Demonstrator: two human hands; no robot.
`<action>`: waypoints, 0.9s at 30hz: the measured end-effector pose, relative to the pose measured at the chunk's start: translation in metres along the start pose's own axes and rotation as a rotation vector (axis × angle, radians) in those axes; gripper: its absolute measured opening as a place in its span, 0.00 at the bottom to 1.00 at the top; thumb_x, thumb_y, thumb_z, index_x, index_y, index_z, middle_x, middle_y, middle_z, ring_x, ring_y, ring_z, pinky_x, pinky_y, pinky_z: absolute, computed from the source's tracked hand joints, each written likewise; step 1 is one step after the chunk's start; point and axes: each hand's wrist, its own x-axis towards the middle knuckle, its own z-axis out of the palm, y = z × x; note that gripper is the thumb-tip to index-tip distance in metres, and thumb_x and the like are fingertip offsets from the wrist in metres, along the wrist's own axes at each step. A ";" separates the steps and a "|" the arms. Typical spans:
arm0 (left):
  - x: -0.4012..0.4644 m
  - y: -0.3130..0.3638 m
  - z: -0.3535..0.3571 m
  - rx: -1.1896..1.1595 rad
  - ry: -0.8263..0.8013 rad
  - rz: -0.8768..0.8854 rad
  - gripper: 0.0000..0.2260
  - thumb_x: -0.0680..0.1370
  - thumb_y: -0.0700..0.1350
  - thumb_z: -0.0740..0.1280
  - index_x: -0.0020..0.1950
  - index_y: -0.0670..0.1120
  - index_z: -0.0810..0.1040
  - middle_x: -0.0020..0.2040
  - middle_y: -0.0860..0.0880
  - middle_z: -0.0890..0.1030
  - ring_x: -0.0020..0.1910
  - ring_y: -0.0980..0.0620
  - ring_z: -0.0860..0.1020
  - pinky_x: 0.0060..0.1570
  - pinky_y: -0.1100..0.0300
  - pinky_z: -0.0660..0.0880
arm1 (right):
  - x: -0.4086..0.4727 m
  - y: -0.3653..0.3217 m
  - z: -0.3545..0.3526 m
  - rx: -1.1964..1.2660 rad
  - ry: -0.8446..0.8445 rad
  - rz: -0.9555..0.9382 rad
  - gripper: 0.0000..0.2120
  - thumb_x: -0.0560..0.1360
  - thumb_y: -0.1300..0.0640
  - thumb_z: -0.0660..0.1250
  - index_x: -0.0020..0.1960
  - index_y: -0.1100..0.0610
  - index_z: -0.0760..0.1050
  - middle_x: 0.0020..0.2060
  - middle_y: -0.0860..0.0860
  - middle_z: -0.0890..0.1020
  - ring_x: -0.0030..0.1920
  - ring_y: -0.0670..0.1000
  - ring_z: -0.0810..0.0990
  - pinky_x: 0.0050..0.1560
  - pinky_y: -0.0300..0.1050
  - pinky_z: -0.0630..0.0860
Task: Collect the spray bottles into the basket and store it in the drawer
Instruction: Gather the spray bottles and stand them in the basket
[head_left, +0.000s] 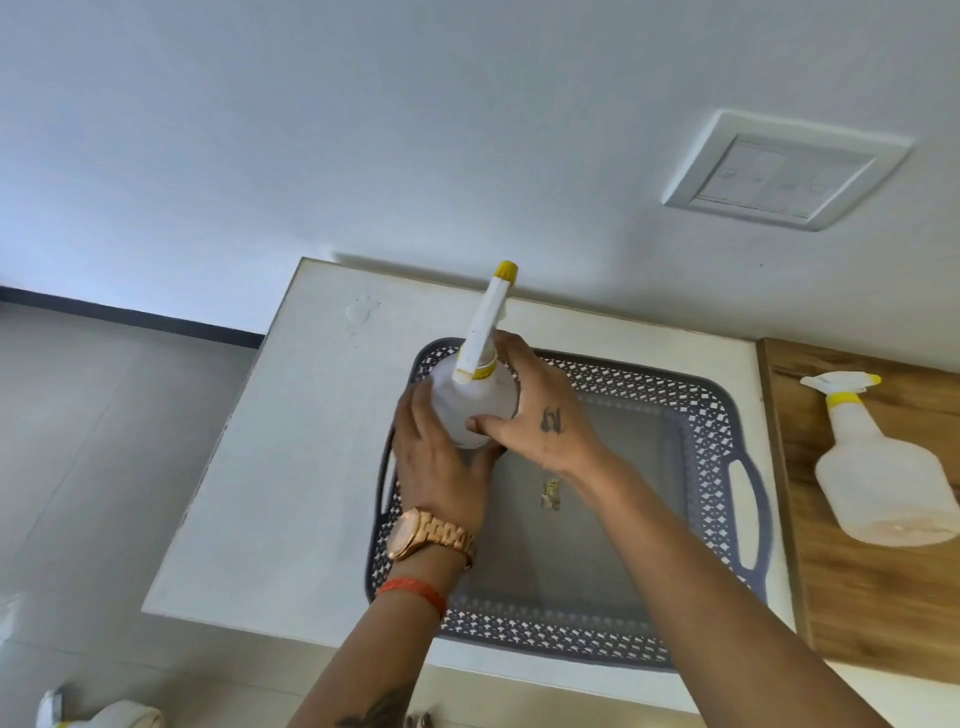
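Both hands hold one bottle (475, 402) upright over the far left corner of the basket (696, 410). The left hand (439, 457) wraps its fingers round the near left side of the white body, and the right hand (540, 415) curls round the right side with the thumb pressed on the front. The bottle's white trigger head sticks up and away, ending in a yellow nozzle cap. Whether its base touches the basket floor cannot be told — the hands cover it.

The basket is grey plastic with lattice walls and a cut-out handle at each end; a small scrap of label sits on its floor. It lies on a white cabinet top (291, 467), filling most of the right part, with a faint ring stain near the far left corner of that surface.

Just right of the white top is a wood-grain counter (872, 587), and on it a second bottle (878, 467) lies on its side, well apart from the hands, its yellow collar and white trigger pointing away.

Behind stands a plain white wall (363, 130) with a white switch plate (784, 171) — set high on the right. To the left the floor (78, 441) is pale grey tile, edged by a dark skirting strip. The left wrist carries a gold watch (415, 535) and a red band (415, 592). At the bottom left corner, something white with a touch of yellow shows, too cut off to identify.
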 end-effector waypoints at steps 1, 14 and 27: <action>-0.007 0.001 -0.005 -0.001 0.009 -0.022 0.39 0.62 0.46 0.78 0.68 0.37 0.64 0.66 0.36 0.69 0.64 0.37 0.69 0.60 0.43 0.71 | -0.004 0.003 -0.005 0.016 0.007 0.007 0.36 0.62 0.59 0.75 0.67 0.50 0.65 0.63 0.48 0.76 0.62 0.50 0.74 0.61 0.40 0.69; -0.075 0.156 0.056 -0.173 -0.170 0.338 0.29 0.72 0.53 0.68 0.68 0.41 0.66 0.67 0.41 0.71 0.66 0.45 0.68 0.64 0.62 0.60 | -0.104 0.081 -0.172 0.005 0.585 0.202 0.31 0.68 0.51 0.72 0.69 0.50 0.66 0.65 0.43 0.72 0.65 0.45 0.70 0.63 0.37 0.65; -0.107 0.212 0.194 -0.259 -0.849 0.146 0.31 0.76 0.62 0.53 0.75 0.51 0.50 0.77 0.45 0.53 0.74 0.45 0.56 0.71 0.44 0.58 | -0.156 0.192 -0.206 -0.123 0.607 0.776 0.46 0.65 0.32 0.66 0.74 0.50 0.52 0.75 0.54 0.59 0.73 0.59 0.60 0.66 0.60 0.66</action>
